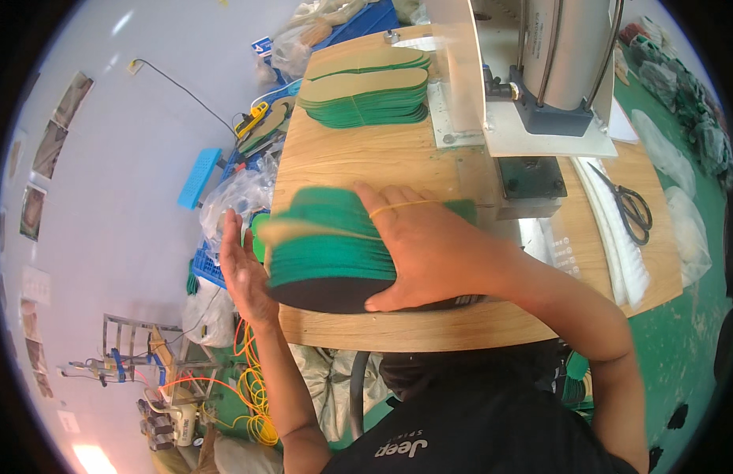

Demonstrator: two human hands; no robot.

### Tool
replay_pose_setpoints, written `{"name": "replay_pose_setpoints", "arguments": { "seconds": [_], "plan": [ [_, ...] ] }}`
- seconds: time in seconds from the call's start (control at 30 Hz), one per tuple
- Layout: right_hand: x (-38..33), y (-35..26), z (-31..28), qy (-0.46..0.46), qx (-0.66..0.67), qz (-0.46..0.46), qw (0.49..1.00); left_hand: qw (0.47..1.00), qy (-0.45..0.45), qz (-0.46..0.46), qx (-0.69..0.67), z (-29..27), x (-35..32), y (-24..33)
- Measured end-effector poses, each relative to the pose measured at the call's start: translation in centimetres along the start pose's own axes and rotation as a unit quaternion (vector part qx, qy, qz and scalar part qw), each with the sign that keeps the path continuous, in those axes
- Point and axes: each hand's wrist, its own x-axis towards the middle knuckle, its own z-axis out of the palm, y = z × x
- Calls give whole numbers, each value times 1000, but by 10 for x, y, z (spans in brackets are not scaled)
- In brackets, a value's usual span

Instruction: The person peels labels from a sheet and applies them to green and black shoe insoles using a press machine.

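A thick stack of green shoe insoles [327,253] lies on the wooden table [358,154], its underside dark. My right hand [425,245] lies flat across the top and near side of the stack, with a yellow rubber band over the fingers. My left hand [241,272] stands open against the stack's left end, fingers up, at the table's left edge. A second stack of green and tan insoles [366,91] rests at the far side of the table.
A press machine with a metal cylinder [552,55] stands on the table's far right. Black scissors [631,207] lie by a white strip on the right. Plastic bags, a blue crate [212,268] and orange cable [252,379] crowd the floor on the left.
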Motion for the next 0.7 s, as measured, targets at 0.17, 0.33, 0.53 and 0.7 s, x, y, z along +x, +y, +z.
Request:
{"name": "replay_pose_setpoints", "arguments": {
  "seconds": [0.17, 0.33, 0.53, 0.7],
  "plan": [
    [9, 25, 42, -13, -153, -79, 985, 989, -126, -46, 59, 3, -18, -16],
    [11, 21, 39, 3, -160, -107, 981, 979, -150, -120, 70, 23, -24, -3],
    [12, 18, 46, -19, -145, -92, 985, 972, -212, -99, 32, 16, -43, 2],
    [17, 20, 51, -38, -155, -83, 984, 937, -278, -15, 211, 16, -38, 9]
  ]
}}
